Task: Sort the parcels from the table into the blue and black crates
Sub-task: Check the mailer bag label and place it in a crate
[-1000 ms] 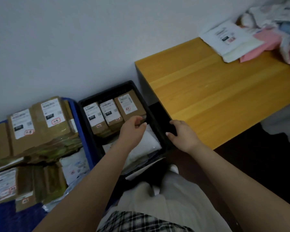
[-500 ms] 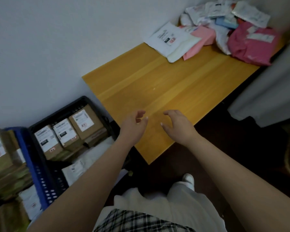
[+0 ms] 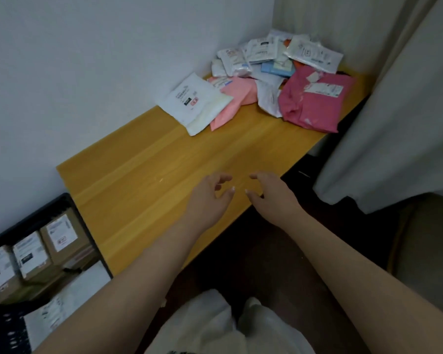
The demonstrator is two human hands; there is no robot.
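A pile of soft parcels lies at the far right end of the wooden table [image 3: 143,180]: a white mailer [image 3: 192,102] nearest, a light pink one [image 3: 237,98], a dark pink bag [image 3: 315,100], and several white and blue ones [image 3: 274,57] behind. My left hand [image 3: 210,198] and my right hand [image 3: 269,194] hover over the table's near edge, both empty with loosely curled fingers, well short of the pile. The black crate [image 3: 44,208] stands at lower left, holding brown boxes [image 3: 59,237] and a white mailer [image 3: 69,295].
A white wall runs behind the table. A pale curtain [image 3: 384,129] hangs at the right, close to the table's end. My lap in light clothing [image 3: 215,325] fills the bottom. A dark floor gap lies between table and me.
My hands left the black crate and rose over the table. The view swung right, so the blue crate dropped out of sight and the parcel pile came into full view.
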